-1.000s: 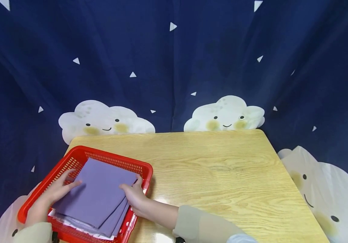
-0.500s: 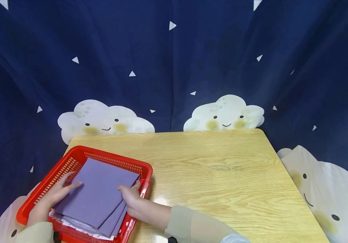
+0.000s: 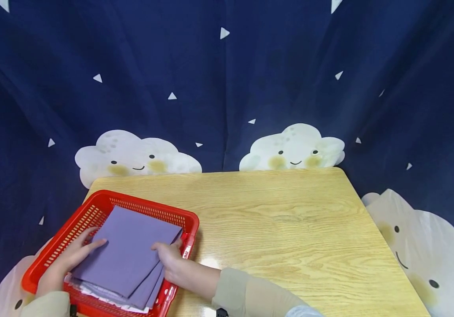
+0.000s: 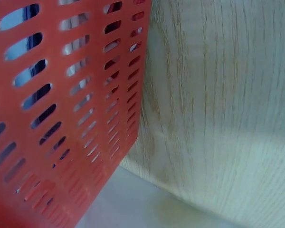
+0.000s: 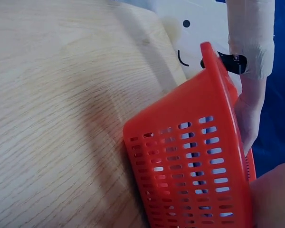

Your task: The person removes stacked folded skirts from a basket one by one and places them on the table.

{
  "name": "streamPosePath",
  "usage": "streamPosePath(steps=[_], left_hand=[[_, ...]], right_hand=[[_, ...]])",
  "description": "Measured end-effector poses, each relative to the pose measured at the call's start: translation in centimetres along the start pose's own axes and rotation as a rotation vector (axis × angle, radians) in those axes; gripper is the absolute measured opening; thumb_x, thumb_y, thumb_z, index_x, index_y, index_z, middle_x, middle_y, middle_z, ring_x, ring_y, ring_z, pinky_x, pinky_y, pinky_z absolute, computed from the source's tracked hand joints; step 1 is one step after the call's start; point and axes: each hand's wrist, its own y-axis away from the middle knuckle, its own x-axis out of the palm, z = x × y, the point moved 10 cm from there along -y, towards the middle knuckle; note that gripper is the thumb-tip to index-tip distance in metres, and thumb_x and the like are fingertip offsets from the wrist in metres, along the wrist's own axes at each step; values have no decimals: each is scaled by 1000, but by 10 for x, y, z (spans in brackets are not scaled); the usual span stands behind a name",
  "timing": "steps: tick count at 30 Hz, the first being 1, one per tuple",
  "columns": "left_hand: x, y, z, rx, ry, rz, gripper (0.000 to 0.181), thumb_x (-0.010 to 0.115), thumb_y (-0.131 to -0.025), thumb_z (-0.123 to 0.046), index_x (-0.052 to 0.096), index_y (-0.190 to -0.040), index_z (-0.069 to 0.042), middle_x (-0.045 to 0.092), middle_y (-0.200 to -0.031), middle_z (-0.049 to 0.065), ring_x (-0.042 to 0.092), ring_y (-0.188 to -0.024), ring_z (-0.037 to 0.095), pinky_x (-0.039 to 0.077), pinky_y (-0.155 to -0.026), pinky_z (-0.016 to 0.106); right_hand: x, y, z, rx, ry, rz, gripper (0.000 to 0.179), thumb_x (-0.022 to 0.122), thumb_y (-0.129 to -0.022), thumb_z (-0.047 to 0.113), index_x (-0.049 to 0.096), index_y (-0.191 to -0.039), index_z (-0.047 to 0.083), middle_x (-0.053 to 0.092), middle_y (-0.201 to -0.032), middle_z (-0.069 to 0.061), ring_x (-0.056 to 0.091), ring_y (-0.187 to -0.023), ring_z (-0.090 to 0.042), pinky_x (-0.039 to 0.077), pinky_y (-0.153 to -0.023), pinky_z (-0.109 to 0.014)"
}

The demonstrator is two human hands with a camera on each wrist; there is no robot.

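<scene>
A red plastic basket (image 3: 141, 203) holds a stack of folded purple cloth (image 3: 132, 246), its layers slightly fanned at the lower right. White material (image 3: 106, 300) peeks out beneath the stack. My left hand (image 3: 66, 259) grips the stack's left side, thumb over the top edge and fingers down along the basket wall. On the right side, my right hand (image 3: 171, 259) holds the layers with its thumb on top and its fingers over the far edge, partly hidden. In the right wrist view, the left hand (image 5: 249, 114) reaches over the basket's far rim.
The basket stands at the left end of a light wooden table (image 3: 282, 229). A dark blue curtain (image 3: 195, 53) with white triangles and smiling clouds hangs behind and around the table. Slotted basket walls (image 4: 76, 95) rise close to the left wrist camera.
My right hand has slid slightly left along the stack's right edge. The left hand, the basket and the folded cloth stay almost where they were.
</scene>
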Motion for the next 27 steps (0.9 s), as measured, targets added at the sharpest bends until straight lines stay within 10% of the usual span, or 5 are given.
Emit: streamPosePath(steps=[10,27], left_hand=[[4,0,6,-44,46,26,81,45,-89,-50,10,-144,-1,14,-139,36,30,-115,53,32,-88,66],[1,-1,6,-6,69,-44,79,52,-89,-44,16,-142,3,21,-137,35,33,-114,51,33,-88,66]], right_hand=[[6,0,-8,36,-31,89,43,58,-70,6,43,-110,-2,52,-87,-11,55,-74,-23,45,-65,-34],[22,-4,-23,105,-25,245,79,59,-83,1,11,-144,15,53,-94,-19,61,-82,-38,44,-72,-65]])
